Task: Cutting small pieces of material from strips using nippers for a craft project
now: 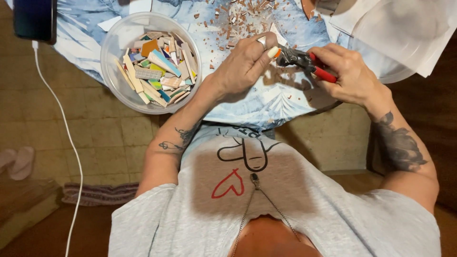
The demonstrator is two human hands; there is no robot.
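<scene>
My left hand (243,62) is closed in a pinch on a small orange tile piece (277,53), holding it against the jaws of red-handled nippers (304,61). My right hand (347,76) grips the nippers' red handles. Both hands hover over a table covered with a blue patterned cloth (266,102). Left of my left hand stands a clear plastic bowl (112,52) filled with several coloured tile strips (157,69).
Small brown tile chips (238,19) lie scattered on the cloth beyond my hands. White plastic sheets (404,33) rest at the right. A dark phone (33,19) with a white cable (57,109) sits at far left. On the floor are a sandal (16,162) and a striped rug (100,192).
</scene>
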